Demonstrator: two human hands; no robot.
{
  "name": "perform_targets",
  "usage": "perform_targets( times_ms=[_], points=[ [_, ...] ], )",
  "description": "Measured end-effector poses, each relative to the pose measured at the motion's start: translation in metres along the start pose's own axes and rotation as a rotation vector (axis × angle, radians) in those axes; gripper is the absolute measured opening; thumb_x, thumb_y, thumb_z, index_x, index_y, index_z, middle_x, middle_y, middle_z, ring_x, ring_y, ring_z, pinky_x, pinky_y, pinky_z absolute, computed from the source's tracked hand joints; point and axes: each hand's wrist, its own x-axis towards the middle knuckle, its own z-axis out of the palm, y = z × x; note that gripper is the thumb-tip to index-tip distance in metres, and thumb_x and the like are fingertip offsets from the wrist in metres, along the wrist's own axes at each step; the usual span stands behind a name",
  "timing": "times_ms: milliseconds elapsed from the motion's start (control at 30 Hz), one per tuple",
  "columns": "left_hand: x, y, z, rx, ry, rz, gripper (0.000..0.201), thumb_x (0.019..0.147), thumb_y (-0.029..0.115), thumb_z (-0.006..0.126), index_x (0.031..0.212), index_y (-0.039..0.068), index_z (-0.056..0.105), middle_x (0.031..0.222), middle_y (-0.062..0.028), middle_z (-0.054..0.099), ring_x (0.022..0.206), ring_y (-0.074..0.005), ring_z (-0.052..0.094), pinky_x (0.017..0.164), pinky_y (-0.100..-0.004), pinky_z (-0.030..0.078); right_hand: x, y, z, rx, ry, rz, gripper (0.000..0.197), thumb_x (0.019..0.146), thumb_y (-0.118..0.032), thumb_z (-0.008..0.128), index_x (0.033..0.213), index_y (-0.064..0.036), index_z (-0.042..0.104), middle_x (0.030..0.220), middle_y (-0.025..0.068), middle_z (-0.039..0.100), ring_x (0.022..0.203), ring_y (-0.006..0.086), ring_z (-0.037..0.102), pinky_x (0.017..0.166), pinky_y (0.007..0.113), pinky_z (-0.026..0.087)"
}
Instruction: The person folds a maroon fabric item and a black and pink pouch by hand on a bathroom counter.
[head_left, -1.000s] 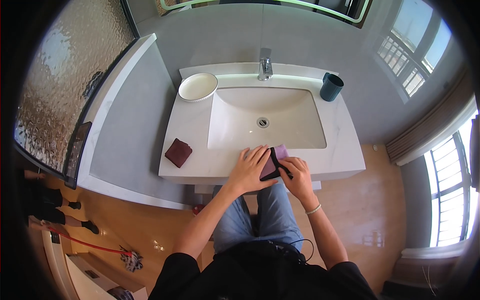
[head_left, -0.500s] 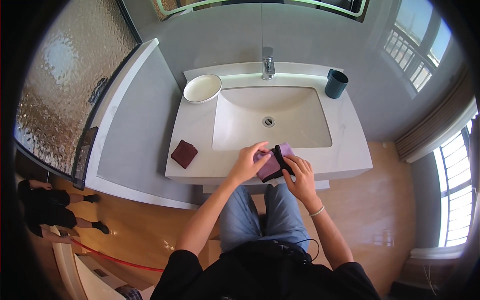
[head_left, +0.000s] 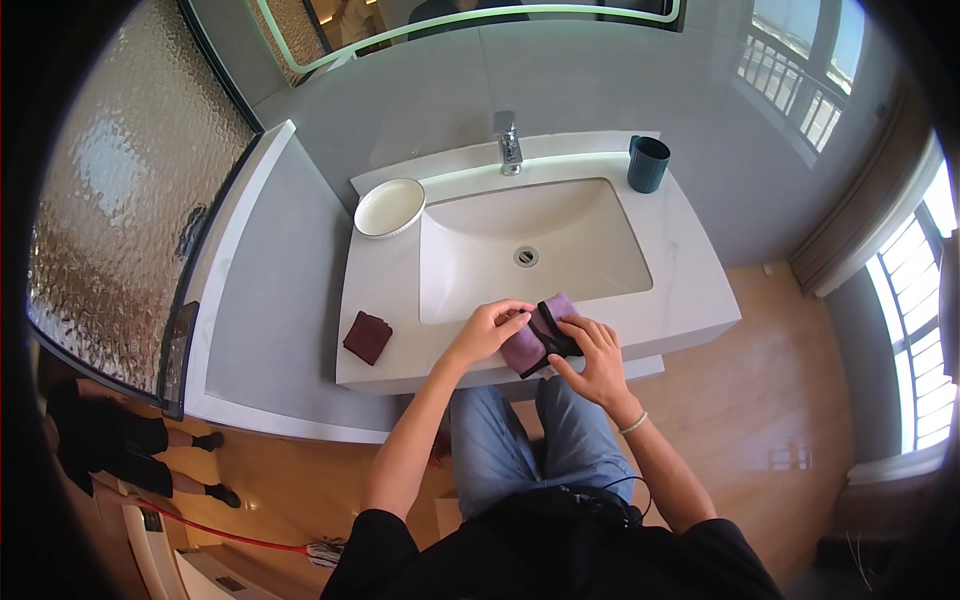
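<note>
At the counter's front edge, a folded purple cloth with black edging (head_left: 522, 352) lies between my two hands. My left hand (head_left: 487, 331) is closed at its upper left edge, thumb and fingertips drawn together. From the other side, my right hand (head_left: 594, 364) grips the black-trimmed part, fingers on top and thumb lower down. A small pale tag shows at the bottom edge of the cloth. To the left, a dark maroon folded cloth (head_left: 368, 338) rests by itself on the white counter (head_left: 393, 285).
Behind my hands is a white rectangular sink (head_left: 465, 255) with a chrome faucet (head_left: 509, 145). A white oval bowl (head_left: 390, 208) stands at back left, a dark teal mug (head_left: 649, 165) at back right. At far left, another person (head_left: 120, 435) holds a red-handled mop (head_left: 230, 535).
My view has tilted and shifted slightly. On the cloth, my right hand's fingers have spread a little, and the black-edged part now lies flatter. Both hands stay on it.
</note>
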Motion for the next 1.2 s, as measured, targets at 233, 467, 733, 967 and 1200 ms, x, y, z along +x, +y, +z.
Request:
perform_targets(
  times_ms=[233, 467, 733, 967, 1200],
  points=[
    [0.006, 0.000, 0.012, 0.260, 0.058, 0.112, 0.028, 0.094, 0.017, 0.066, 0.118, 0.002, 0.065, 0.098, -0.0100, 0.070, 0.083, -0.0171, 0.066, 0.077, -0.0308, 0.052, -0.003, -0.008, 0.015, 0.005, -0.009, 0.085, 0.038, 0.080, -0.037, 0.077, 0.107, -0.0097, 0.071, 0.126, 0.0085, 0.060, 0.121, 0.0289, 0.053, 0.107, 0.043, 0.033],
    [-0.007, -0.013, 0.033, 0.474, 0.369, 0.365, 0.024, 0.092, 0.016, 0.064, 0.113, 0.004, 0.065, 0.104, -0.0147, 0.067, 0.092, -0.0351, 0.065, 0.081, -0.0422, 0.052, -0.009, -0.013, 0.017, -0.014, 0.027, 0.053, 0.031, 0.082, -0.032, 0.075, 0.103, -0.0089, 0.071, 0.127, 0.0091, 0.061, 0.123, 0.0291, 0.052, 0.108, 0.043, 0.031],
    [-0.006, -0.013, 0.034, 0.459, 0.435, 0.344, 0.025, 0.088, 0.012, 0.067, 0.112, 0.004, 0.065, 0.098, -0.0116, 0.063, 0.094, -0.0319, 0.062, 0.083, -0.0407, 0.051, -0.003, -0.013, 0.031, -0.024, 0.040, 0.159, 0.026, 0.078, -0.029, 0.077, 0.091, -0.0072, 0.070, 0.123, 0.0101, 0.063, 0.122, 0.0306, 0.054, 0.109, 0.045, 0.032],
    [-0.017, -0.009, 0.036, 0.508, 0.651, 0.446, 0.030, 0.085, 0.018, 0.073, 0.111, 0.005, 0.065, 0.109, -0.0107, 0.059, 0.104, -0.0301, 0.059, 0.088, -0.0415, 0.049, -0.004, -0.007, 0.028, 0.213, 0.099, 0.144, 0.032, 0.078, -0.006, 0.077, 0.107, -0.0020, 0.065, 0.117, 0.0116, 0.063, 0.109, 0.0304, 0.061, 0.089, 0.038, 0.052],
    [-0.051, -0.005, 0.033, 0.696, 0.487, 0.566, 0.035, 0.080, 0.017, 0.076, 0.111, 0.006, 0.067, 0.114, -0.0072, 0.062, 0.108, -0.0279, 0.059, 0.092, -0.0408, 0.045, 0.000, 0.004, 0.016, -0.003, 0.077, -0.016, 0.020, 0.078, -0.008, 0.077, 0.096, -0.0022, 0.069, 0.110, 0.0090, 0.067, 0.108, 0.0279, 0.063, 0.090, 0.039, 0.051]
  ],
)
